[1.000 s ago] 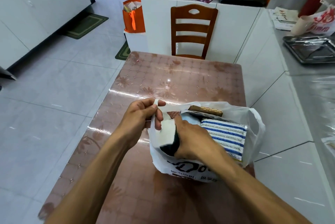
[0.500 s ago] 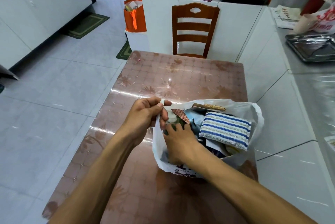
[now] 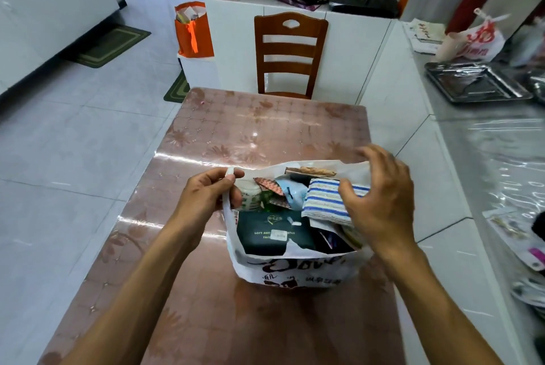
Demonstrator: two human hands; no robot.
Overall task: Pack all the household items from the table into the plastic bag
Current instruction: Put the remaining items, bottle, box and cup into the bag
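Bag (image 3: 290,271) brim-full – left hand (image 3: 206,196) pinches its handle, right hand (image 3: 380,202) open above; towel (image 3: 323,202) could spill if tugged

Surface (image 3: 265,128): rectangular top with a glossy pink-brown floral cover under clear film; window glare crosses its middle.
Resting on it: one white plastic bag (image 3: 295,271) with dark printed lettering, standing upright at the near right part.
Bag mouth: open and facing up.
Far half of surface: bare cover only.
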